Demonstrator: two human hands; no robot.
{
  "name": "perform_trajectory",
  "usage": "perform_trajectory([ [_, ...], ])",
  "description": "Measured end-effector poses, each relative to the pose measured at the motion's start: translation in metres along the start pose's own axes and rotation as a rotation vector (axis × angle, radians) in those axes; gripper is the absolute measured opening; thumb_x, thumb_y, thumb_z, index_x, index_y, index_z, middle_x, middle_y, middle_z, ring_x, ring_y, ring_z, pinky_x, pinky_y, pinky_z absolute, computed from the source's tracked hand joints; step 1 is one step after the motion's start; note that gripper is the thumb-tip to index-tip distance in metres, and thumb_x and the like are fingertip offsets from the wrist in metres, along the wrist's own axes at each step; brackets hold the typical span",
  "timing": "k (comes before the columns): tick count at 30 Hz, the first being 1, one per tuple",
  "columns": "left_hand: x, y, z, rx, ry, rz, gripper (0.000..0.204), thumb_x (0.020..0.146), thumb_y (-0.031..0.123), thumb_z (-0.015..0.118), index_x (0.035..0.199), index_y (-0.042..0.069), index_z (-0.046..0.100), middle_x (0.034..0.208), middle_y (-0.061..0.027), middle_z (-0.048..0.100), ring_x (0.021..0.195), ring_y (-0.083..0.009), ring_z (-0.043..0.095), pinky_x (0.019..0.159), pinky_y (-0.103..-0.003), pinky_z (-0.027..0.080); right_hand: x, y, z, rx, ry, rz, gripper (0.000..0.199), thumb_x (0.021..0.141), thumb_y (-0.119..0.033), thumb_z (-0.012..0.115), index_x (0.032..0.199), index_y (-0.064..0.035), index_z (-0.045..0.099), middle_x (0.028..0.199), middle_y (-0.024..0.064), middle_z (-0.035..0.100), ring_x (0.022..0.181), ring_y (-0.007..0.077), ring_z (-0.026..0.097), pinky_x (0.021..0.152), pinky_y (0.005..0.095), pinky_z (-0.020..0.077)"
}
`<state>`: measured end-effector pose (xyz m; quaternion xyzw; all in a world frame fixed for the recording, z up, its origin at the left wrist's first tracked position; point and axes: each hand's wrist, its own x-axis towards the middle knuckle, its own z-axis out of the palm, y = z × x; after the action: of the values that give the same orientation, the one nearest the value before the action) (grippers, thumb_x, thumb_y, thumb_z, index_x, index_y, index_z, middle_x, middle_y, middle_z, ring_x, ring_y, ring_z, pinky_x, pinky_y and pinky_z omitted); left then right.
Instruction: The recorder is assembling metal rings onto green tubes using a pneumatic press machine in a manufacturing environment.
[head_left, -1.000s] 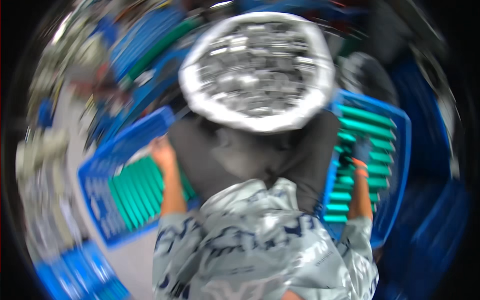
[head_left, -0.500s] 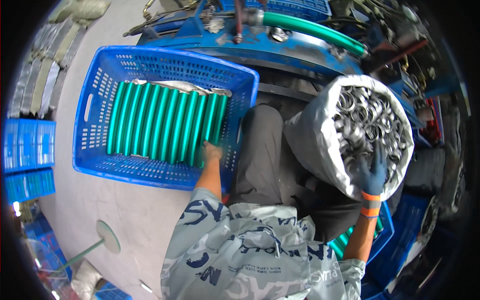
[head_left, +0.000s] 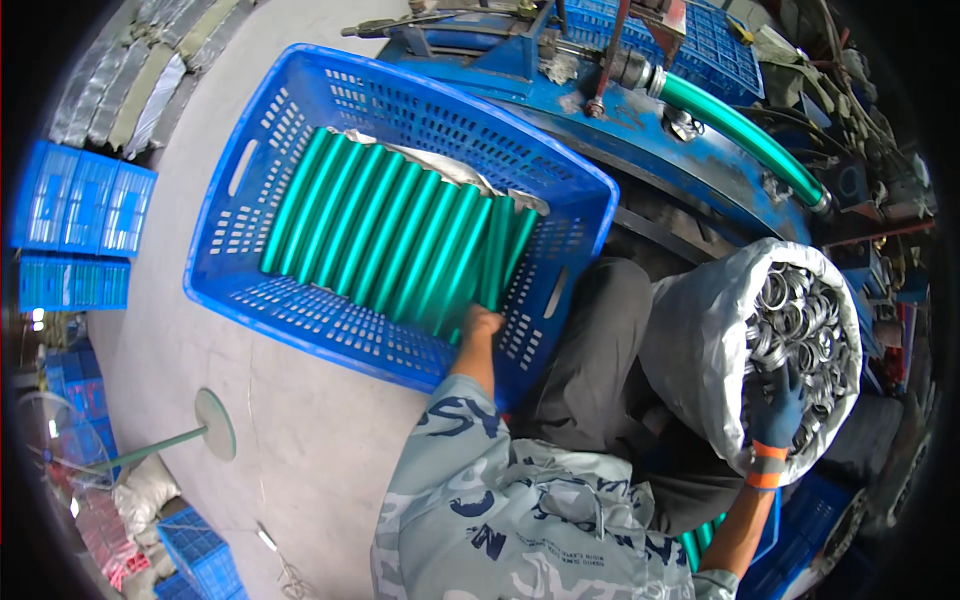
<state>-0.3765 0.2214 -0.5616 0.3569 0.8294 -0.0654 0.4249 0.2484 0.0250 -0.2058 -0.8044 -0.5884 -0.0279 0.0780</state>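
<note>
My bare left hand is closed on the lower end of a green tube at the right end of a row in the large blue crate. That tube leans at a slightly different angle from its neighbours. My right hand, in a dark blue glove with an orange cuff, reaches into a white sack. The sack is full of metal rings, like hose clamps. The gloved fingers are stretched apart among the rings, their tips partly hidden.
Behind the crate runs a blue metal bench with a green hose fixed on a fitting. Stacked blue crates stand at the left. A round disc on a green rod rises from the floor. A second crate with green tubes is beside my right arm.
The view has turned, so the crate and sack sit farther right. The tube at my left hand now tilts out of line with the row. My right hand remains among the rings.
</note>
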Motion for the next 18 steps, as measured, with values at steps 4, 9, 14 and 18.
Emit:
perform_trajectory([
  [4, -0.04, 0.05, 0.037, -0.109, -0.072, 0.104, 0.057, 0.084, 0.029, 0.093, 0.133, 0.001, 0.085, 0.144, -0.0263, 0.079, 0.139, -0.0381, 0.075, 0.118, -0.046, 0.06, 0.006, 0.036, 0.013, -0.162, 0.037, 0.023, 0.052, 0.094, -0.028, 0.088, 0.14, -0.0067, 0.075, 0.144, 0.0235, 0.071, 0.125, 0.0502, 0.069, 0.104, 0.0591, 0.0584],
  [9, -0.106, 0.064, 0.004, -0.369, -0.27, 0.248, 0.07, 0.078, 0.033, 0.098, 0.133, -0.004, 0.077, 0.118, -0.023, 0.081, 0.109, -0.0366, 0.08, 0.099, -0.047, 0.062, -0.002, 0.047, 0.004, -0.115, 0.079, 0.034, 0.039, 0.098, -0.032, 0.088, 0.125, -0.005, 0.078, 0.133, 0.021, 0.073, 0.12, 0.0488, 0.071, 0.099, 0.0581, 0.0593],
  [14, -0.192, 0.077, -0.005, -0.876, -0.067, 0.635, 0.077, 0.082, 0.021, 0.098, 0.147, -0.003, 0.065, 0.114, -0.0132, 0.08, 0.101, -0.0289, 0.078, 0.095, -0.046, 0.062, -0.009, 0.03, -0.028, -0.063, 0.105, 0.073, 0.049, 0.099, -0.048, 0.087, 0.128, -0.0082, 0.083, 0.121, 0.0258, 0.077, 0.109, 0.052, 0.075, 0.09, 0.0613, 0.0597],
  [18, -0.241, 0.144, -0.07, -1.155, -0.044, 0.723, 0.069, 0.083, 0.024, 0.101, 0.136, -0.002, 0.066, 0.108, -0.0128, 0.081, 0.094, -0.0244, 0.078, 0.089, -0.043, 0.062, -0.029, 0.049, -0.046, 0.018, 0.022, -0.04, 0.037, 0.092, -0.047, 0.087, 0.106, -0.0136, 0.087, 0.097, 0.0198, 0.079, 0.088, 0.0468, 0.077, 0.079, 0.0586, 0.0612],
])
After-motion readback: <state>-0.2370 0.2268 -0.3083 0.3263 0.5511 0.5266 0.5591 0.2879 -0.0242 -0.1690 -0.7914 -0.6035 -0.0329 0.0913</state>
